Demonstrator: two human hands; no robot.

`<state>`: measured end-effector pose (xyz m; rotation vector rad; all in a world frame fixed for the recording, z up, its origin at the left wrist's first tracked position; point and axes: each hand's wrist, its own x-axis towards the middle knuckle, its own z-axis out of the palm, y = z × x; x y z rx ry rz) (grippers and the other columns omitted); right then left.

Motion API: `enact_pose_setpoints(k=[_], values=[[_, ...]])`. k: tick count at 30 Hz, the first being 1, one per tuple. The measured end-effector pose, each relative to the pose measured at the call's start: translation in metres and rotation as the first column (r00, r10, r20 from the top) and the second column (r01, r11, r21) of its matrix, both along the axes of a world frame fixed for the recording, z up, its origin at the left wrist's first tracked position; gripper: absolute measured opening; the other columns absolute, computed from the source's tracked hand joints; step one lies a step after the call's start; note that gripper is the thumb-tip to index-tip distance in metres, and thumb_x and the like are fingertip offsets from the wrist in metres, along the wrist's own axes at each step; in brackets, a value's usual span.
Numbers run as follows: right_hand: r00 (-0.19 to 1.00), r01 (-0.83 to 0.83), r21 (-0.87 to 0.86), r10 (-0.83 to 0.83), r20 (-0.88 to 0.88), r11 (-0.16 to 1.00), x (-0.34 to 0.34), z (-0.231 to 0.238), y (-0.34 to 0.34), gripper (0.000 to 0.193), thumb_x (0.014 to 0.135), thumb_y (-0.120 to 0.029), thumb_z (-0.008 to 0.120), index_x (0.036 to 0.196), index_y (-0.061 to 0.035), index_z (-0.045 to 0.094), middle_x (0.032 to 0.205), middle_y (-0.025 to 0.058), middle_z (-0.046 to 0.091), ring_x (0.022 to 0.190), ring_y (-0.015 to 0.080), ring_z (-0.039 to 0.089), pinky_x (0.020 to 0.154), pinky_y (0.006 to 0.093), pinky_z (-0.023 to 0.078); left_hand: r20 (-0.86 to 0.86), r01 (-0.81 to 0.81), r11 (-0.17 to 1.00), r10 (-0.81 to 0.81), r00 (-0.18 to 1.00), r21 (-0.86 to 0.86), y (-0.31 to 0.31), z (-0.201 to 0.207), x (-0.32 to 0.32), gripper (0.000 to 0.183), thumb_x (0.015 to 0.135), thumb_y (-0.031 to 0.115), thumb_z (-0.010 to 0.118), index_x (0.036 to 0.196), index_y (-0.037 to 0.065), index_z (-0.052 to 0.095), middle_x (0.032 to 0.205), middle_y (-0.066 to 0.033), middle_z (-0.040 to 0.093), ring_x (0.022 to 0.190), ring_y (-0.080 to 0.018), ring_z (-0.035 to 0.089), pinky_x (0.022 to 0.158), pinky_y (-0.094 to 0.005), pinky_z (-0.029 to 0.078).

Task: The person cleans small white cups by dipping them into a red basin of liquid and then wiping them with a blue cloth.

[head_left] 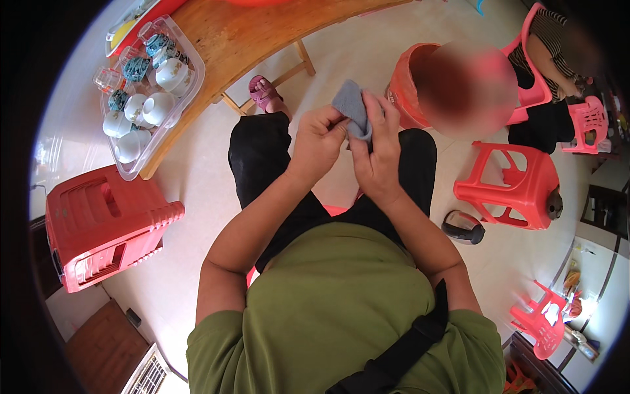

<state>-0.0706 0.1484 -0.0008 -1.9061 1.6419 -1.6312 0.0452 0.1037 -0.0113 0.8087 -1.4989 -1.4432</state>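
A small piece of grey-blue cloth is held up in front of my lap, folded over at its lower end. My left hand pinches its lower left edge between thumb and fingertips. On the other side my right hand grips the cloth, fingers behind it and thumb in front. Whether anything lies inside the fold cannot be seen. Both hands are close together above my knees.
Cups and bowls fill a clear plastic tray on the wooden table. Red stools stand left and right. An orange-red bucket is ahead right, near a seated person. A kettle sits on the floor.
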Motion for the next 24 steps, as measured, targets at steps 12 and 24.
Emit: enact_pose_setpoints(k=[12, 24], values=[[0.355, -0.682, 0.259, 0.000, 0.935, 0.684, -0.048, 0.025, -0.018, 0.028, 0.091, -0.027, 0.055, 0.100, 0.0006, 0.057, 0.075, 0.0089, 0.061, 0.053, 0.0143, 0.058, 0.043, 0.0259, 0.047, 0.046, 0.247, 0.919, -0.245, 0.968, -0.307, -0.011, 0.026, 0.005, 0.012, 0.083, -0.003, 0.059, 0.095, -0.002, 0.059, 0.082, -0.0092, 0.057, 0.074, -0.0199, 0.056, 0.067, -0.0309, 0.045], [0.270, -0.770, 0.230, -0.022, 0.963, 0.595, -0.046, 0.029, -0.015, 0.034, 0.090, -0.030, 0.054, 0.104, 0.0011, 0.058, 0.064, 0.0077, 0.058, 0.042, 0.0113, 0.053, 0.036, 0.0234, 0.043, 0.257, 0.388, 0.765, -0.294, 0.921, -0.514, -0.020, 0.031, 0.012, 0.014, 0.080, 0.004, 0.065, 0.093, -0.001, 0.061, 0.088, -0.0110, 0.061, 0.085, -0.0263, 0.058, 0.076, -0.0319, 0.045]])
